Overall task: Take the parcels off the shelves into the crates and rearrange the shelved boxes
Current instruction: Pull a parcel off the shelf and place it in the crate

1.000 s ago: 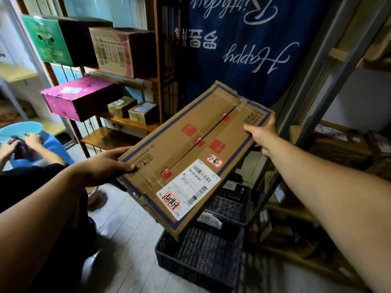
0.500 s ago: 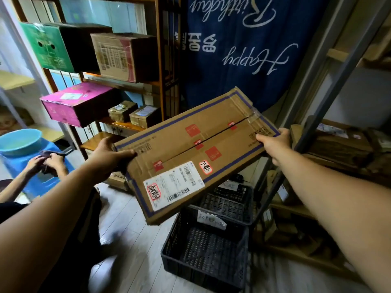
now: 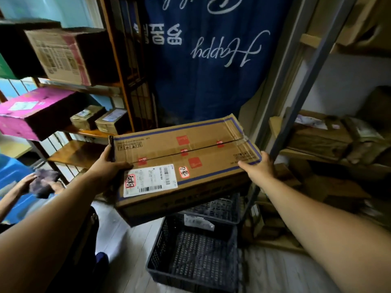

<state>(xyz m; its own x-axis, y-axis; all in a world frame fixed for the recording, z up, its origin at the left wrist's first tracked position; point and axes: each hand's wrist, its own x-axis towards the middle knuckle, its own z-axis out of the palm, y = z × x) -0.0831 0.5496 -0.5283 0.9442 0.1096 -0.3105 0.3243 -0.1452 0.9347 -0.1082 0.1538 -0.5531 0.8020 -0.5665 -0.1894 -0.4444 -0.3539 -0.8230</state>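
Carry step: flat brown cardboard parcel with blue border clamped endwise by left hand and right hand — fingers wrapped on its edges — above the dark plastic crate; lowering it in seems next.

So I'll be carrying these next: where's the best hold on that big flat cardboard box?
On its two short ends, one hand from each side, as the left hand and right hand grip it now. The cardboard box is long, wide and shallow, so an end grip probably keeps it level.
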